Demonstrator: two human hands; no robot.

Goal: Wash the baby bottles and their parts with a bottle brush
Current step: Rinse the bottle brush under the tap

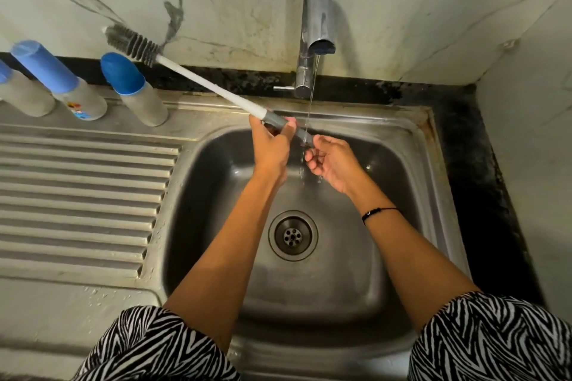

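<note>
We grip the brush (198, 79) handle in our left hand (272, 145) over the sink (411, 182); right hand (332, 161) loosely cupped under the tap (315, 31) trickle. Bottles (136, 93) stand far left on the tabletop. Risk: the bristle end swings and topples one; the wet handle may slip.
</note>
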